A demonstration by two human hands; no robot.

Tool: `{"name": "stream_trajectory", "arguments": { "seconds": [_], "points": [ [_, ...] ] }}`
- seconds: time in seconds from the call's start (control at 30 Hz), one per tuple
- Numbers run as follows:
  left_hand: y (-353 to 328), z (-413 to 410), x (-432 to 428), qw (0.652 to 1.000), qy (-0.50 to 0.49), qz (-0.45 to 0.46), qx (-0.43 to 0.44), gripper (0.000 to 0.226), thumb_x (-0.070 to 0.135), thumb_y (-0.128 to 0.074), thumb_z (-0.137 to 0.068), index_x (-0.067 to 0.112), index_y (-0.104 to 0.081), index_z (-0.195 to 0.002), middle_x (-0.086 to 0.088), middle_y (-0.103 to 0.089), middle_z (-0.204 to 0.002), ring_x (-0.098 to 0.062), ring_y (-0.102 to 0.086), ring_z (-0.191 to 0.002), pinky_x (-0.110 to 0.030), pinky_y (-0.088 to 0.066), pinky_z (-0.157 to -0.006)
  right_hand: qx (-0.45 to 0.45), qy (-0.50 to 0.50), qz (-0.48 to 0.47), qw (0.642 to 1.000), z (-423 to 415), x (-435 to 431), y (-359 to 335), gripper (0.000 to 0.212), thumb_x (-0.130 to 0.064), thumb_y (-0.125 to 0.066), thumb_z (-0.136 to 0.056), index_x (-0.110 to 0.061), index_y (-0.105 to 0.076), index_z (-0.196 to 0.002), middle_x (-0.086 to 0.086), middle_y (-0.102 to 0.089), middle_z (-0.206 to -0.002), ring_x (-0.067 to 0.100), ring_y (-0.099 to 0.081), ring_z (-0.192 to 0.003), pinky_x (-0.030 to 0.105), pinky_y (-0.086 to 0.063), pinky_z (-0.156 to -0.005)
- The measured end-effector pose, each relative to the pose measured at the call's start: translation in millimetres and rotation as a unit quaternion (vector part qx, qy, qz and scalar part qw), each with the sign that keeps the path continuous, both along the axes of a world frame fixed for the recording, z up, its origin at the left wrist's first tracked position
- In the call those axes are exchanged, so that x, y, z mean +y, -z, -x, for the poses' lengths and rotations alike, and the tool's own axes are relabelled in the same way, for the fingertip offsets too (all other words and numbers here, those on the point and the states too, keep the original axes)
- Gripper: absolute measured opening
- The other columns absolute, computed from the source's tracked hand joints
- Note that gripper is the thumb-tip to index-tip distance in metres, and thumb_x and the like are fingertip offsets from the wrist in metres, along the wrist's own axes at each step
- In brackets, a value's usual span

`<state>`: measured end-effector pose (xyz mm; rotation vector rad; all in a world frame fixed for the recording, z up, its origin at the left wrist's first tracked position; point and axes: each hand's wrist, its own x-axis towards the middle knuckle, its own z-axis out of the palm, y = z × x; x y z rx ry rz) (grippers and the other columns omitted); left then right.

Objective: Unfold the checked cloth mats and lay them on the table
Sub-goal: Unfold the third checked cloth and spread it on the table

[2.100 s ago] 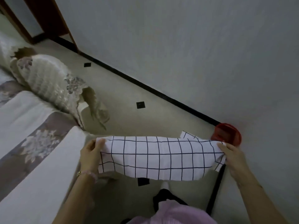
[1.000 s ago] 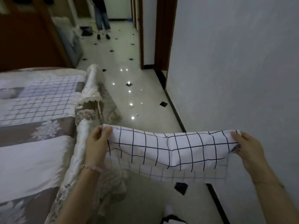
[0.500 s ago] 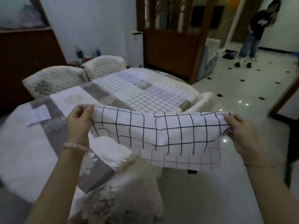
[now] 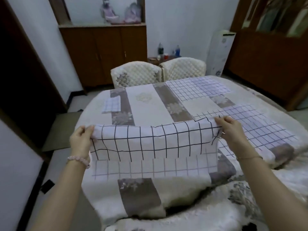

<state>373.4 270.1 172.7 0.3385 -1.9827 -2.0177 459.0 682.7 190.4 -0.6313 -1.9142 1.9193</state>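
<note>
The person holds a checked cloth mat (image 4: 155, 147) stretched between both hands above the near edge of the worktop (image 4: 145, 105). The left hand (image 4: 80, 140) is closed on the mat's upper left corner, fingers curled over the fabric edge, and the right hand (image 4: 230, 132) pinches the upper right corner in the same way. The mat hangs from that top edge in a wide band, still doubled over (a paler, fainter-lined layer shows below the front one), and its lower part drapes down toward the patterned tablecloth (image 4: 141, 195) with grey floral bands.

Two more checked mats already lie spread flat on the worktop: one at the far right (image 4: 198, 88) and one on the near right (image 4: 260, 129), just beyond the right hand. A small folded checked mat (image 4: 112, 104) sits on the far left of the worktop, well apart from the others.

A pink bead bracelet (image 4: 78, 160) circles the left wrist. Two quilted chair backs (image 4: 158, 72) stand side by side at the far edge, with a brown wooden cabinet (image 4: 103, 52) against the wall behind them.
</note>
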Motion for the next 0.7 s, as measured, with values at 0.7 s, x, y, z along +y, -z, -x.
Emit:
{"name": "stream_trajectory", "arguments": {
  "seconds": [0.7],
  "points": [
    [68,20,4,0.992,-0.022,0.027,-0.121,0.020,0.022,-0.064,-0.085,0.002,-0.065,-0.089,-0.014,-0.062,-0.091,-0.024,-0.055,-0.087,-0.040,-0.045,-0.079,-0.130,-0.049,-0.063,0.988,72,37,83,0.035,-0.023,-0.063,-0.087,0.005,-0.051,-0.069,0.015,-0.038,-0.064,0.023,-0.037,-0.062,0.023,-0.033,-0.049]
  ]
}}
